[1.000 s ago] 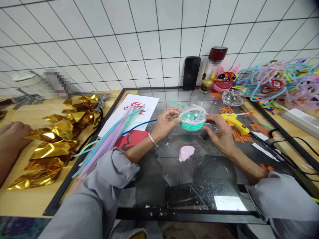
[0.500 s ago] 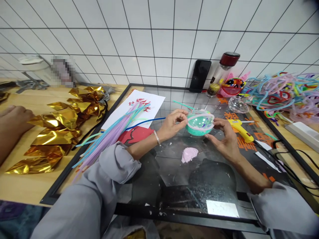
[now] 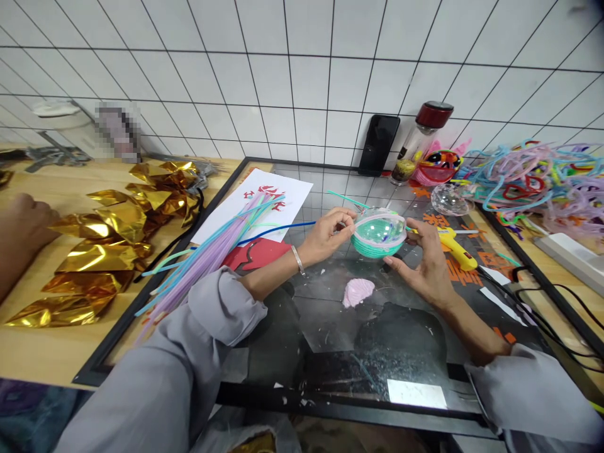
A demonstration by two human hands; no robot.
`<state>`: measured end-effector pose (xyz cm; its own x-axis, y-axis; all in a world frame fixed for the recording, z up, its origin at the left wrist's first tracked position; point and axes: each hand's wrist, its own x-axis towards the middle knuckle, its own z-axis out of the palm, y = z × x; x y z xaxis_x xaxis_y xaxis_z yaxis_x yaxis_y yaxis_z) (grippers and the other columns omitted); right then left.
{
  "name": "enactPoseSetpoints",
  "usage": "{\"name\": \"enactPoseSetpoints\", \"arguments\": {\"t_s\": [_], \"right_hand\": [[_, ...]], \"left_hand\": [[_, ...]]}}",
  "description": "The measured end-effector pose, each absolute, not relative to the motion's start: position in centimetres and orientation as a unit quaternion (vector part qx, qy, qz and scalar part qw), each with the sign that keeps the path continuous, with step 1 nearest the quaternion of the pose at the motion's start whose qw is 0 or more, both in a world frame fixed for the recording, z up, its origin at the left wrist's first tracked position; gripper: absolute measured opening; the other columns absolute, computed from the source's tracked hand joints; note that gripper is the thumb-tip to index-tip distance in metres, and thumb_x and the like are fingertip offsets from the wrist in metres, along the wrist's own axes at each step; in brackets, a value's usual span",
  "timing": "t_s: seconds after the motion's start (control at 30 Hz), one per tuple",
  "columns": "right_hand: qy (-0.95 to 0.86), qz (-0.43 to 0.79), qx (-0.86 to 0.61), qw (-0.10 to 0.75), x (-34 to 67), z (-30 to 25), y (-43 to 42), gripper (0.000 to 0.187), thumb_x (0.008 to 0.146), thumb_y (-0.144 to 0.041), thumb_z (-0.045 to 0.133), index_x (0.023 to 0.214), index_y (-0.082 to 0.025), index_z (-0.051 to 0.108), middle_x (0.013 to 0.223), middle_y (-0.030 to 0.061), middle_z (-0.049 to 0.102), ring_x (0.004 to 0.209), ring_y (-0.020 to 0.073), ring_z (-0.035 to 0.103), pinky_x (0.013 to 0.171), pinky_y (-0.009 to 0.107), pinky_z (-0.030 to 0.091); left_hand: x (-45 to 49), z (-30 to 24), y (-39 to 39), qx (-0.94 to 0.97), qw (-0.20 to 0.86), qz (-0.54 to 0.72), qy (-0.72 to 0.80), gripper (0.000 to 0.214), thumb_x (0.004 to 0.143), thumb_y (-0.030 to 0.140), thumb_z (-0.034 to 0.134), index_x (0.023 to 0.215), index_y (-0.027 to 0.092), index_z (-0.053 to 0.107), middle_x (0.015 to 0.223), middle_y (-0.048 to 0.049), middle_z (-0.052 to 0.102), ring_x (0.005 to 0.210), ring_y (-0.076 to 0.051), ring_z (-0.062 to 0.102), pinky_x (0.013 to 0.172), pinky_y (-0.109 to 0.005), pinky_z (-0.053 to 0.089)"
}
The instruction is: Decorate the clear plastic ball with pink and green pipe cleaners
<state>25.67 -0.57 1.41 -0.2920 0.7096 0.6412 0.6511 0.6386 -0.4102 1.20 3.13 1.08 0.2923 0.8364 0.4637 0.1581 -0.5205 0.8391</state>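
Between my two hands is a clear plastic ball [image 3: 379, 233], its lower part wrapped in green pipe cleaner and a pale pink strip running round its middle. My left hand [image 3: 330, 234] pinches the ball's left side at the pink strip. On the other side, my right hand [image 3: 425, 261] holds it with fingers at the upper edge and thumb below. The ball is off the table, tilted a little towards me. Below it a small pink, ridged, shell-like piece [image 3: 358, 292] lies on the dark glass board [image 3: 325, 321].
Pipe cleaners [image 3: 212, 255] lie across white paper [image 3: 236, 201] and red sheet [image 3: 259, 253] at left. A yellow glue gun [image 3: 455, 248] with its cord lies right, near a clear half-shell [image 3: 450, 199]. A phone [image 3: 379, 145] and bottle [image 3: 419, 141] stand behind. Another person's hand [image 3: 28, 226] rests beside gold foil [image 3: 99, 258].
The ball has tipped slightly, showing more of its inside. My right hand has shifted a little at its edge; my left hand keeps its hold.
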Motion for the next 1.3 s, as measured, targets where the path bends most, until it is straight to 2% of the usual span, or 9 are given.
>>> {"name": "enactPoseSetpoints", "arguments": {"t_s": [0.17, 0.3, 0.37, 0.53, 0.63, 0.77, 0.9, 1.1, 1.3], "right_hand": [[-0.829, 0.011, -0.406, 0.386, 24.8, 3.1, -1.0, 0.079, 0.086, -0.047, 0.064, 0.153, -0.03, 0.026, 0.152, 0.0143, 0.038, 0.14, 0.0359, 0.038, 0.111, 0.059, 0.037], [-0.829, 0.039, -0.414, 0.373, 24.1, 3.7, -0.8, 0.062, 0.089, -0.044, 0.062, 0.145, -0.029, 0.043, 0.149, 0.0141, 0.044, 0.138, 0.0338, 0.044, 0.112, 0.057, 0.037], [-0.811, 0.064, -0.427, 0.395, 24.2, 3.6, -0.6, 0.056, 0.088, -0.044, 0.063, 0.139, -0.027, 0.05, 0.143, 0.0139, 0.05, 0.134, 0.0328, 0.047, 0.11, 0.055, 0.039], [-0.768, 0.131, -0.439, 0.448, 24.7, 2.8, -0.2, 0.052, 0.086, -0.046, 0.066, 0.134, -0.028, 0.055, 0.139, 0.0115, 0.054, 0.131, 0.0302, 0.051, 0.106, 0.052, 0.045], [-0.765, 0.131, -0.433, 0.458, 24.5, 2.6, -0.3, 0.051, 0.085, -0.045, 0.068, 0.131, -0.028, 0.057, 0.138, 0.0114, 0.055, 0.13, 0.03, 0.052, 0.105, 0.053, 0.045], [-0.773, 0.075, -0.427, 0.463, 23.8, 2.8, -1.0, 0.047, 0.084, -0.043, 0.069, 0.128, -0.028, 0.06, 0.135, 0.0121, 0.059, 0.128, 0.0308, 0.054, 0.104, 0.054, 0.046], [-0.782, 0.034, -0.416, 0.464, 23.0, 3.3, -1.8, 0.042, 0.085, -0.039, 0.067, 0.126, -0.028, 0.062, 0.136, 0.0123, 0.057, 0.126, 0.0315, 0.055, 0.103, 0.055, 0.046], [-0.785, 0.025, -0.404, 0.469, 22.2, 3.1, -2.4, 0.037, 0.085, -0.034, 0.068, 0.122, -0.028, 0.066, 0.135, 0.012, 0.057, 0.124, 0.0321, 0.056, 0.1, 0.054, 0.048], [-0.774, 0.006, -0.405, 0.487, 21.8, 2.4, -2.6, 0.034, 0.084, -0.03, 0.069, 0.119, -0.029, 0.068, 0.135, 0.0117, 0.056, 0.12, 0.0304, 0.059, 0.096, 0.053, 0.052]], "left_hand": [[1.8, 1.4, 2.4, 0.72, 0.354, 0.485, 0.347, 0.018, 0.088, 0.031, 0.056, 0.08, 0.016, 0.058, 0.113, -0.0103, 0.06, 0.105, -0.019, 0.06, 0.087, -0.032, 0.05], [2.0, 1.7, 1.9, 0.713, 0.372, 0.489, 0.337, 0.019, 0.089, 0.034, 0.057, 0.081, 0.016, 0.059, 0.118, -0.012, 0.059, 0.11, -0.021, 0.059, 0.09, -0.034, 0.049], [2.2, 1.5, 1.9, 0.71, 0.391, 0.487, 0.326, 0.021, 0.084, 0.037, 0.065, 0.091, 0.017, 0.06, 0.123, -0.0118, 0.058, 0.118, -0.023, 0.056, 0.098, -0.038, 0.047], [3.1, 0.5, 1.9, 0.683, 0.445, 0.486, 0.314, 0.09, 0.061, 0.04, 0.087, 0.137, 0.023, 0.041, 0.146, -0.0155, 0.045, 0.137, -0.031, 0.043, 0.112, -0.049, 0.036], [3.7, 0.2, 1.8, 0.688, 0.46, 0.464, 0.317, 0.109, 0.059, 0.04, 0.088, 0.148, 0.023, 0.028, 0.156, -0.0174, 0.031, 0.144, -0.034, 0.034, 0.118, -0.052, 0.03], [4.3, 0.5, 1.4, 0.699, 0.456, 0.444, 0.326, 0.101, 0.063, 0.034, 0.085, 0.146, 0.021, 0.03, 0.152, -0.0167, 0.037, 0.142, -0.033, 0.038, 0.118, -0.049, 0.031], [4.7, 0.8, 0.9, 0.693, 0.428, 0.473, 0.338, 0.092, 0.059, 0.024, 0.084, 0.137, 0.02, 0.035, 0.142, -0.0153, 0.044, 0.132, -0.031, 0.046, 0.112, -0.047, 0.039], [4.9, 0.8, 0.3, 0.717, 0.32, 0.499, 0.366, 0.092, 0.053, 0.016, 0.081, 0.133, 0.02, 0.035, 0.134, -0.014, 0.04, 0.13, -0.032, 0.041, 0.113, -0.05, 0.037], [4.9, 0.5, -0.1, 0.74, 0.264, 0.494, 0.372, 0.088, 0.056, 0.014, 0.076, 0.134, 0.02, 0.034, 0.13, -0.0137, 0.037, 0.131, -0.032, 0.037, 0.115, -0.051, 0.035]]}}
